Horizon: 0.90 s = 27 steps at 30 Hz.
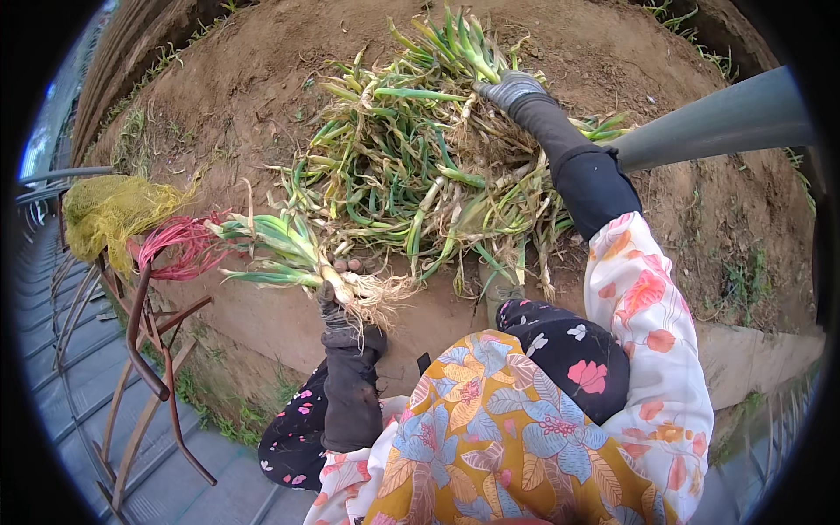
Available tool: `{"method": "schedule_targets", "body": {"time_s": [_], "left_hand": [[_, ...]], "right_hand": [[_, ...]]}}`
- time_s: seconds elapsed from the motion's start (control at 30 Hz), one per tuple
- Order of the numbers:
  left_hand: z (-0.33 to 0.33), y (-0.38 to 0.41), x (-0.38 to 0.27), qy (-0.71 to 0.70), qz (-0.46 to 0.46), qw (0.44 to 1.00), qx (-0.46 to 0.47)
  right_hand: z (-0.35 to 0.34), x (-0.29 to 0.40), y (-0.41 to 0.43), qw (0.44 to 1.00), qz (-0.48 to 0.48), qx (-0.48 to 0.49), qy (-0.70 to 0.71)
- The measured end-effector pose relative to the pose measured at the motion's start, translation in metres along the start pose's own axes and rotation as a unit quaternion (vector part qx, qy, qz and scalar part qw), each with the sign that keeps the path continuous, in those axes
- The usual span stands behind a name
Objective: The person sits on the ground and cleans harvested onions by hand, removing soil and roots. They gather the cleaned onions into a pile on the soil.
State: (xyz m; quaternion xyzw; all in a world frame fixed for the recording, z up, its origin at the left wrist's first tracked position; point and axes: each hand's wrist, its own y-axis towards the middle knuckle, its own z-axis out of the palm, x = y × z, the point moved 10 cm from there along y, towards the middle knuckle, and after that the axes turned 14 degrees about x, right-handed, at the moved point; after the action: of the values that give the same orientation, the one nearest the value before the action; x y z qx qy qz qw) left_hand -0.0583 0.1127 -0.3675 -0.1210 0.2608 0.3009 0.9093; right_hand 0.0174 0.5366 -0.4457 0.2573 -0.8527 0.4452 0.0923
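Note:
My left hand [330, 315], in a dark, soiled glove, grips a small bunch of green onions [321, 262]. Their leaves point up and to the left, and pale stringy roots [380, 295] hang off to the right. At the far side of a heap of green onions [394, 177], my right hand [513, 89] in a grey glove is closed around a second bunch [469, 49], leaves pointing away from me. The heap lies on bare soil, a tangle of green, yellowed and dried leaves with some white stems and roots showing.
On the left, a yellow mesh net [111, 216] and a bundle of pink strings [184, 244] hang on a rusty metal frame [141, 328]. A thick grey pipe [715, 121] reaches in from the right beside my right forearm. A concrete edge [262, 321] borders the soil [243, 105] before my knees.

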Motion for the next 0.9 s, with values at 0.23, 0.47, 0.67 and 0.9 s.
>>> {"method": "schedule_targets", "body": {"time_s": [0.23, 0.47, 0.67, 0.9], "left_hand": [[0.05, 0.016, 0.088, -0.136, -0.201, 0.97, 0.028], [0.039, 0.019, 0.121, -0.105, -0.298, 0.946, 0.079], [0.017, 0.008, 0.122, -0.081, -0.255, 0.963, 0.007], [0.019, 0.002, 0.119, -0.049, -0.305, 0.951, 0.027]], "right_hand": [[0.058, 0.039, 0.002, 0.996, -0.026, 0.047, -0.068], [0.116, 0.044, -0.072, 0.976, -0.161, 0.129, -0.067], [0.005, -0.011, -0.02, 0.998, -0.007, -0.043, -0.047], [0.037, -0.041, 0.011, 1.0, 0.026, 0.018, 0.002]]}}
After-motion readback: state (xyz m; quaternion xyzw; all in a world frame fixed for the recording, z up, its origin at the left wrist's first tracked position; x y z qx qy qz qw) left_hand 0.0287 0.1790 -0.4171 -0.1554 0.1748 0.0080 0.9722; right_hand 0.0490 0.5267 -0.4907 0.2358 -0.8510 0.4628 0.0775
